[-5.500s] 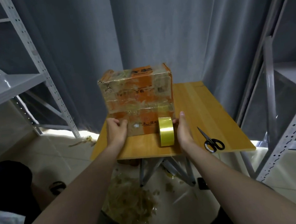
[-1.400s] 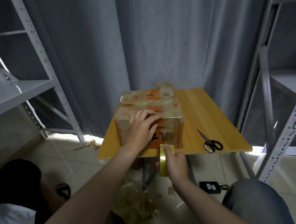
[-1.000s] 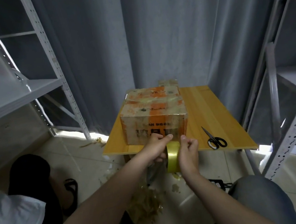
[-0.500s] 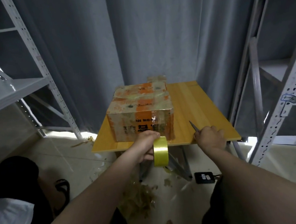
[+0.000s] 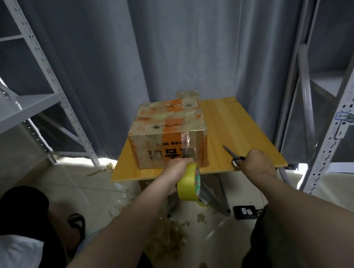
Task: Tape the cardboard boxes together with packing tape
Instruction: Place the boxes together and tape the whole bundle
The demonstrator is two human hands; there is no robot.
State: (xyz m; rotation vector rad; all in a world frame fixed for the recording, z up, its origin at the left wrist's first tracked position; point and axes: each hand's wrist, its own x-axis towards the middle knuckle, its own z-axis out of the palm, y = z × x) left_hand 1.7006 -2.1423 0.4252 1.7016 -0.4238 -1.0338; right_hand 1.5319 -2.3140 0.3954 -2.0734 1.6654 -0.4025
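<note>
Two taped orange-and-brown cardboard boxes (image 5: 167, 130) lie on the wooden table (image 5: 232, 132), one behind the other. My left hand (image 5: 176, 167) grips a yellow roll of packing tape (image 5: 187, 183) just below the table's front edge. A clear strip of tape (image 5: 187, 146) runs from the roll up the near box's front face. My right hand (image 5: 256, 163) grips the handles of the scissors (image 5: 230, 153) at the front right of the table, blades pointing away from me.
Grey metal shelving (image 5: 37, 100) stands on the left and more shelving (image 5: 331, 95) on the right, with a grey curtain behind the table. Crumpled tape scraps (image 5: 167, 237) and a small black device (image 5: 245, 211) lie on the floor under the table.
Earlier the boxes stood stacked; they now lie flat. My right hand left the roll and took hold of the scissors. My left hand keeps the roll with the strip stretched.
</note>
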